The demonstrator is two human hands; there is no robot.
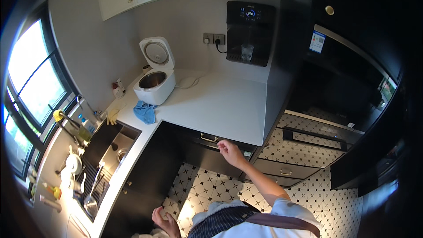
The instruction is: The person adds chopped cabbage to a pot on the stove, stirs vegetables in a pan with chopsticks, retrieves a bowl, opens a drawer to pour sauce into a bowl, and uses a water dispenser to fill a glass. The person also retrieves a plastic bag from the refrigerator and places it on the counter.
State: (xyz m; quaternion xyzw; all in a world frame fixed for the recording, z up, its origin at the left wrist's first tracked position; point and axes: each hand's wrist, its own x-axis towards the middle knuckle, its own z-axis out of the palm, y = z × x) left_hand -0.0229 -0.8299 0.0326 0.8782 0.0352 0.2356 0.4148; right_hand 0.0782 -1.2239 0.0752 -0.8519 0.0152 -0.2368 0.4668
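My right hand (230, 153) reaches out over the front of the dark cabinet, its fingers loosely curled. Its fingertips are beside the right end of a gold drawer handle (209, 138); I cannot tell whether they touch it. Low in the picture, my left hand (167, 223) hangs near my body, thumb and fingers apart, with nothing visible in it. On the white countertop (218, 105) stands a white rice cooker (157, 87) with its lid (157, 52) raised and its metal inner pot (152, 80) showing. A blue cloth (144, 111) lies against the cooker's front.
A sink (124, 142) with a drying rack is at left under the window, a yellow glove (113, 116) by its rim. A wall water dispenser (251, 33) holds a glass (247, 52). At right are a built-in oven (333, 92) and drawers (286, 170). The floor (211, 185) is patterned tile.
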